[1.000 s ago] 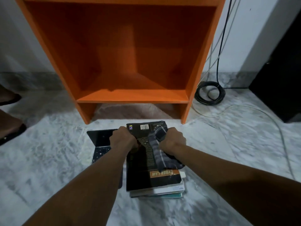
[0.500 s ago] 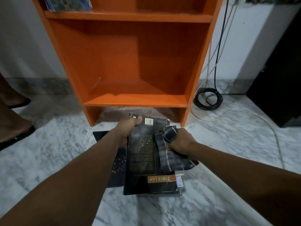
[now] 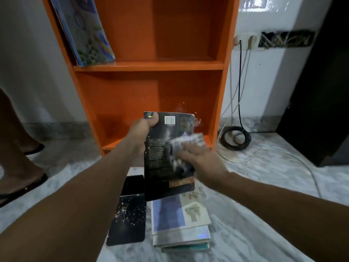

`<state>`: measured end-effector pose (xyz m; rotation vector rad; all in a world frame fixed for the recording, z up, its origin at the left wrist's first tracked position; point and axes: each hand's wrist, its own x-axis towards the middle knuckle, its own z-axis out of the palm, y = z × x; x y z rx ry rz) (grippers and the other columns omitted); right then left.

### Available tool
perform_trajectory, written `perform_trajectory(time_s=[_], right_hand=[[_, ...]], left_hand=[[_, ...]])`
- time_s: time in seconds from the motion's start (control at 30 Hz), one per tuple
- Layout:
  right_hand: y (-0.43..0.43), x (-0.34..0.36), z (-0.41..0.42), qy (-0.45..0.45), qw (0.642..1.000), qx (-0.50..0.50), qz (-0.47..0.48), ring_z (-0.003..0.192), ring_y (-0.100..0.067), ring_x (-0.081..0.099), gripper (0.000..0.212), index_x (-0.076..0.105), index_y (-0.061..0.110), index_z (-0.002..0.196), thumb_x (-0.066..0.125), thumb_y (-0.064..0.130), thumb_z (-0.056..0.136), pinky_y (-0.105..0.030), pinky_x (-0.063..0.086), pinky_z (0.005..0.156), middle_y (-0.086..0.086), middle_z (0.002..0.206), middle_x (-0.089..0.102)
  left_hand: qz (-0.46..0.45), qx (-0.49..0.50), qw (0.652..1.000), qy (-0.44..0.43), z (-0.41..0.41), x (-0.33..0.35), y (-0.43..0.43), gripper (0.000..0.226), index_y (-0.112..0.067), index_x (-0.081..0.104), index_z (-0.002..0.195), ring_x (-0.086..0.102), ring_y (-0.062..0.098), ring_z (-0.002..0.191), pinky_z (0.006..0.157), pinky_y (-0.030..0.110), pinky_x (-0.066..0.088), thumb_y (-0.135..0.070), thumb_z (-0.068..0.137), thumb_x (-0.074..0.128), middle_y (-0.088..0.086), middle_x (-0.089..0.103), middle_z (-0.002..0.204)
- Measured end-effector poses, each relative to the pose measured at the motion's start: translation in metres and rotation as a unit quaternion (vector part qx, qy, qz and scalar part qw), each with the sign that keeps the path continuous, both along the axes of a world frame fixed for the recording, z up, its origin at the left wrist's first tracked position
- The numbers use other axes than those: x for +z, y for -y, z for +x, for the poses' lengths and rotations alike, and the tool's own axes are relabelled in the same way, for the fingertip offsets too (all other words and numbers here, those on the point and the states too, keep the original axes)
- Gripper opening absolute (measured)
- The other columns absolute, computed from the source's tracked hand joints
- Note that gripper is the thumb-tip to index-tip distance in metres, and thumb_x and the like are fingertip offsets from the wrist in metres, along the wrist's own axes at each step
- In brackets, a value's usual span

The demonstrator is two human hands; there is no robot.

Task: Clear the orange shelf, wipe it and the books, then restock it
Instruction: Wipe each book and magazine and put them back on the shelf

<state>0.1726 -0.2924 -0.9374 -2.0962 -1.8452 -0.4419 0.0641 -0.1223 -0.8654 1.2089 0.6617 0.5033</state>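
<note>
I see the left hand [image 3: 143, 127] clamped on the top corner of the black book [image 3: 166, 157], tilting it up so its cover faces the right hand [image 3: 196, 157], which is bunched around the cloth [image 3: 186, 144] (blurred) against the cover. Below both hands waits the stack [image 3: 181, 224]; beyond them, the shelf [image 3: 149, 66].

The right hand [image 3: 196, 156] and the cloth [image 3: 184, 146] it presses on the black book [image 3: 166, 154] are smeared by motion blur, so the cloth's pattern is unreadable. Below that grip, the book's orange title band is illegible, and its lower edge hides the top of the book stack [image 3: 181, 224].
</note>
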Motion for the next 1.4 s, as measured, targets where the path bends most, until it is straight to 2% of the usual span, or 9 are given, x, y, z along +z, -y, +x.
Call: perform_trajectory(time_s=[0.07,0.13,0.37,0.47,0.63,0.9,1.03,1.2,1.4], right_hand=[[0.022,-0.017,-0.004,0.039,0.985,0.091,-0.140,0.109,-0.028,0.061,0.046,0.059,0.026,0.122,0.068,0.013,0.079,-0.038,0.054,0.079,-0.001,0.125,0.061],[0.030,-0.003,-0.005,0.012,0.983,0.104,-0.149,0.102,-0.028,0.065,0.042,0.062,0.022,0.116,0.070,0.011,0.075,-0.036,0.053,0.074,-0.002,0.118,0.066],[-0.014,0.104,0.002,-0.119,0.955,-0.065,0.265,0.123,-0.027,0.052,0.046,0.056,0.016,0.132,0.064,0.010,0.087,-0.033,0.038,0.105,-0.012,0.133,0.057],[-0.009,0.066,-0.011,-0.129,0.984,-0.012,0.122,0.104,-0.013,0.053,0.045,0.052,0.025,0.134,0.057,0.011,0.092,-0.017,0.047,0.094,-0.005,0.130,0.055],[0.020,0.015,-0.028,0.033,0.976,0.101,-0.189,0.102,-0.027,0.061,0.044,0.054,0.026,0.127,0.062,0.015,0.085,-0.028,0.043,0.075,-0.004,0.120,0.061],[-0.027,0.135,-0.002,-0.125,0.952,-0.037,0.277,0.096,-0.023,0.068,0.050,0.056,0.025,0.130,0.065,0.018,0.082,-0.039,0.056,0.085,-0.003,0.111,0.071],[-0.031,0.074,-0.043,-0.082,0.992,0.016,0.098,0.106,-0.018,0.059,0.052,0.055,0.023,0.133,0.055,-0.003,0.088,-0.037,0.053,0.091,-0.003,0.123,0.061],[0.018,0.011,-0.062,0.040,0.973,0.150,-0.169,0.098,-0.028,0.062,0.034,0.061,0.020,0.120,0.063,0.014,0.087,-0.030,0.045,0.073,-0.006,0.110,0.064],[-0.029,0.110,-0.030,-0.130,0.977,-0.029,0.168,0.089,-0.019,0.065,0.036,0.066,0.024,0.114,0.068,0.011,0.080,-0.030,0.053,0.076,0.001,0.101,0.071]], left_hand=[[0.000,0.017,1.000,0.019,-0.006,0.007,-0.004,0.025,-0.011,0.072,0.101,0.074,0.028,0.080,0.068,0.042,0.061,-0.032,0.096,0.059,0.013,0.076,0.098],[0.028,0.029,0.999,0.014,-0.012,0.011,-0.012,0.029,-0.011,0.066,0.113,0.071,0.030,0.096,0.083,0.045,0.057,-0.033,0.097,0.056,0.013,0.073,0.109],[0.046,-0.010,0.999,0.020,-0.020,0.024,-0.018,0.049,-0.006,0.064,0.123,0.068,0.034,0.104,0.094,0.047,0.052,-0.046,0.097,0.053,0.015,0.072,0.112],[0.061,-0.038,0.997,0.030,-0.013,0.034,-0.010,0.040,-0.010,0.069,0.105,0.071,0.026,0.088,0.087,0.041,0.055,-0.045,0.099,0.049,0.010,0.074,0.098],[0.070,-0.022,0.996,0.045,-0.014,0.034,-0.008,0.045,-0.006,0.069,0.115,0.071,0.032,0.101,0.094,0.046,0.053,-0.043,0.101,0.047,0.012,0.074,0.108],[0.035,-0.038,0.997,0.050,-0.014,0.035,-0.011,0.054,-0.006,0.064,0.125,0.068,0.031,0.108,0.086,0.041,0.054,-0.049,0.100,0.042,0.014,0.071,0.117],[0.040,-0.053,0.995,0.074,-0.008,0.044,-0.004,0.050,-0.008,0.068,0.110,0.071,0.029,0.094,0.078,0.038,0.058,-0.049,0.101,0.040,0.014,0.074,0.102],[0.076,-0.006,0.996,0.046,-0.021,0.030,-0.024,0.053,-0.008,0.060,0.129,0.060,0.035,0.120,0.103,0.051,0.045,-0.048,0.101,0.042,0.016,0.065,0.127],[0.053,-0.030,0.998,0.036,-0.024,0.028,-0.021,0.053,-0.006,0.062,0.127,0.065,0.031,0.112,0.094,0.041,0.051,-0.047,0.100,0.043,0.015,0.070,0.119]])
